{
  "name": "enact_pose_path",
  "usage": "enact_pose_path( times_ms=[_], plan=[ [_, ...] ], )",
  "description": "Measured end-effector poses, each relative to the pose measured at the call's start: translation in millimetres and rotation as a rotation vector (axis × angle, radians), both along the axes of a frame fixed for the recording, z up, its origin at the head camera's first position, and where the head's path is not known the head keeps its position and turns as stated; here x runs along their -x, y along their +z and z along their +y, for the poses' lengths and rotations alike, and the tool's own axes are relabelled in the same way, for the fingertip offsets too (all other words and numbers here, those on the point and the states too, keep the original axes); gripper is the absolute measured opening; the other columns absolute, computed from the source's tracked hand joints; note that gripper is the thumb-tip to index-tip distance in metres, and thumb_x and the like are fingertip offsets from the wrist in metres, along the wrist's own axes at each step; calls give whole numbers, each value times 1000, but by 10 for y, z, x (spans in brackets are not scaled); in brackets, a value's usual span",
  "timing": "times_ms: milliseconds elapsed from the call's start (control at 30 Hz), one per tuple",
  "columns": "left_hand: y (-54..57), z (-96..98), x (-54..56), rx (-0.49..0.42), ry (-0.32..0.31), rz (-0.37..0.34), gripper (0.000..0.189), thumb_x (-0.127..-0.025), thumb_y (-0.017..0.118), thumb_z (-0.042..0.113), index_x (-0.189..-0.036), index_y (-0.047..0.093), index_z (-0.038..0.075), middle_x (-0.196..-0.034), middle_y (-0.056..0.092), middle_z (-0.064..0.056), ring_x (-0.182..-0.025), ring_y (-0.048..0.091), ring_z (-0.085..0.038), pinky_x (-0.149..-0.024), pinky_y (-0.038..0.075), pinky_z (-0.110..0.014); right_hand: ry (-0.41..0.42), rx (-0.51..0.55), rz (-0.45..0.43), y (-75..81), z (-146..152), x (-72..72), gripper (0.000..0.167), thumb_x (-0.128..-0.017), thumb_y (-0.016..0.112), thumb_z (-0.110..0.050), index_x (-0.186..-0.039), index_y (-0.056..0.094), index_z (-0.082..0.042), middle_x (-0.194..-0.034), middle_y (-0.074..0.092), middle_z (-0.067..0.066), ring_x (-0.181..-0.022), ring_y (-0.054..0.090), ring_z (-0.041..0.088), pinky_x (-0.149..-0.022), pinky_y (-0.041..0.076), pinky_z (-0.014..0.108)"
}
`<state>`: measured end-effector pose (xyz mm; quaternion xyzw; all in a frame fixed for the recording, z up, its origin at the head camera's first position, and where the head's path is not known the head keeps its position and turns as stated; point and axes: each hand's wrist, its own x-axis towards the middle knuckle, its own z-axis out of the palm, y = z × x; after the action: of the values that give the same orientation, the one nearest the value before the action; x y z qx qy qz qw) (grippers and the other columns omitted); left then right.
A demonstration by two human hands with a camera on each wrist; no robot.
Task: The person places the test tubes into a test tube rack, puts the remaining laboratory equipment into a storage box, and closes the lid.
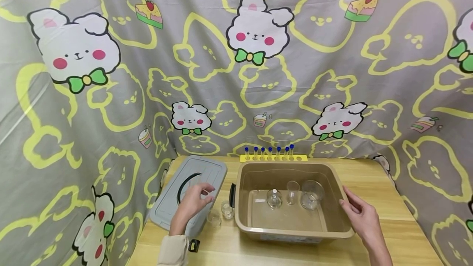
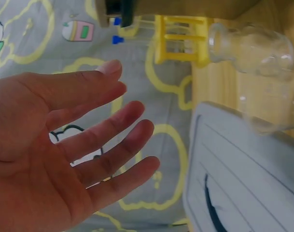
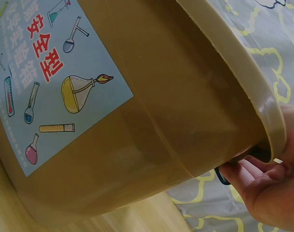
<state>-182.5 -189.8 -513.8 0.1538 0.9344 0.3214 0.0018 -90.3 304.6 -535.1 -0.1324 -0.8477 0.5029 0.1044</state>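
A brown plastic storage box (image 1: 292, 230) stands on the table. Inside it are a small round glass bottle with a white top (image 1: 274, 200), a narrow glass beaker (image 1: 292, 194) and a wider glass beaker (image 1: 310, 200). My right hand (image 1: 363, 216) grips the box's right side, its fingers under the rim (image 3: 272, 121) in the right wrist view. Over the grey lid (image 1: 166, 208), my left hand (image 1: 194, 202) hovers with spread, relaxed fingers, holding nothing. Between lid and box stand a clear glass bottle (image 2: 255, 48) and a clear glass beaker (image 1: 214, 218).
Behind the box, a yellow rack (image 1: 273, 158) holds several blue-capped test tubes. A small black clip-like piece (image 1: 194, 245) lies by my left sleeve. The box has a black side latch (image 1: 232, 195) and a printed label (image 3: 64, 87). Patterned curtain (image 1: 258, 85) surrounds the wooden table (image 1: 391, 216).
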Motion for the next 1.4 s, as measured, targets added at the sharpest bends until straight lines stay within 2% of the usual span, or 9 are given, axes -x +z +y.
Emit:
enact_pose_path(
  times_ms=[200, 400, 700, 867, 1067, 1400],
  plan=[
    [-158, 11, -40, 27, -37, -37, 28, -81, 85, 5, -106, 73, 6, -100, 72, -10, -95, 69, -34, -76, 59, -44, -8, -5, 0, 7, 8, -6, 54, -101, 68, -26, -146, 53, -1, -135, 55, 25, -88, 49, -27, -74, 45, 1],
    [-332, 11, -97, 13, -56, -90, 33, -77, 87, 2, -106, 73, 0, -102, 71, -18, -95, 67, -39, -77, 58, -46, 6, -2, 14, 5, -2, 2, 53, -101, 67, -26, -146, 53, -1, -136, 55, 26, -90, 50, -26, -75, 45, 1],
    [-525, 13, -175, 20, -44, -52, 43, -67, 89, -4, -106, 71, -4, -103, 69, -22, -97, 65, -44, -83, 56, -54, 8, 4, -1, 5, -3, 9, 54, -101, 67, -26, -147, 52, -2, -138, 54, 27, -91, 48, -26, -76, 44, 0],
    [-592, 33, -178, 25, -17, -67, 46, -62, 90, -5, -105, 73, -4, -105, 71, -20, -101, 65, -41, -90, 55, -55, 14, 20, -7, 13, 6, 14, 54, -102, 66, -27, -148, 51, -2, -140, 53, 28, -92, 48, -25, -76, 45, 1],
    [-652, 35, -177, 26, -20, -77, 48, -60, 90, -6, -104, 73, -4, -106, 70, -21, -101, 65, -40, -90, 55, -55, 17, 24, -7, 27, -7, 1, 54, -102, 66, -26, -147, 52, -1, -139, 53, 28, -92, 49, -24, -76, 46, 1],
    [-703, 69, -187, 36, -38, -59, 46, -59, 90, -7, -101, 73, -4, -97, 70, -18, -89, 66, -34, -79, 58, -49, 7, 16, -10, 37, -8, 4, 53, -102, 66, -26, -147, 52, -2, -139, 53, 26, -92, 49, -24, -76, 45, 1]
  ],
)
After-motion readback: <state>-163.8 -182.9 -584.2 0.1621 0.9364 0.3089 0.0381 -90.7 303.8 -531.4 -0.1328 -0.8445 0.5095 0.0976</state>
